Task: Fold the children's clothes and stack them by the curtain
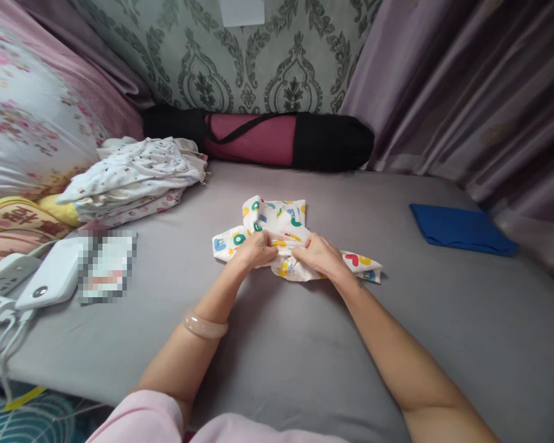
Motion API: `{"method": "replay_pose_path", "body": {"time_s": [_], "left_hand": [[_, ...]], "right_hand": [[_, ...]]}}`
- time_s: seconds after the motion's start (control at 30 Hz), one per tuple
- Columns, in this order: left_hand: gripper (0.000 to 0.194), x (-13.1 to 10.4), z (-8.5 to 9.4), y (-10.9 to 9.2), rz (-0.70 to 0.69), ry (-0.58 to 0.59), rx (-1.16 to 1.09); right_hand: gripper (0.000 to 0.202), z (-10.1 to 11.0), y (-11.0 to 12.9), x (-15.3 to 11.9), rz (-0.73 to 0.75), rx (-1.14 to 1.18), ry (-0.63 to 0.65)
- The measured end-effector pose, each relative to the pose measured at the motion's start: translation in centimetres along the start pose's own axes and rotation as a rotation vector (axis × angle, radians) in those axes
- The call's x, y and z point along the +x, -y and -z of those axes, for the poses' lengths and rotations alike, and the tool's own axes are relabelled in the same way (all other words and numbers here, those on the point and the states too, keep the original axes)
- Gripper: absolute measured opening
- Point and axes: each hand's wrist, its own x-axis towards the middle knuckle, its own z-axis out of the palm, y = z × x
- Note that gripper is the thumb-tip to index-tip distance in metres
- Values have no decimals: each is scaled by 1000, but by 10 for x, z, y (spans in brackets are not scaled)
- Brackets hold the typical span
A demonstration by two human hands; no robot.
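A small white child's top point(277, 215) with colourful letter-like prints lies on the grey sheet in front of me. One sleeve points left and the other points right. My left hand point(257, 249) grips the bunched cloth near the middle, fingers curled into it. Close beside it, my right hand point(321, 253) pinches the same gathered fabric. Folds hide the fingertips of both hands. Part of the top lies flat beyond my hands, while a crumpled edge shows nearer to me.
A pile of printed cloths point(138, 172) lies at the left, near a white power bank point(53, 274) and a power strip point(9, 274). A folded blue cloth point(464, 229) is at the right. Along the wall rests a long black and maroon bag point(253, 138).
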Motion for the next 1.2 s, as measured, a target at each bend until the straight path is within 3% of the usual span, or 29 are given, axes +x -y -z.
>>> {"method": "replay_pose_path", "body": {"time_s": [0.2, 0.47, 0.83, 1.0, 1.2], "left_hand": [[8, 0, 2, 5, -10, 37, -52], [11, 0, 5, 10, -35, 59, 62], [10, -3, 14, 19, -40, 64, 137], [9, -9, 34, 22, -54, 76, 77], [14, -23, 68, 35, -150, -12, -83]], "right_hand": [[32, 2, -13, 5, 19, 70, 12], [23, 7, -25, 8, 42, 202, 100], [16, 22, -34, 0, 111, -7, 142], [15, 49, -44, -9, 107, -137, 56], [27, 74, -51, -20, 333, -35, 116]]}}
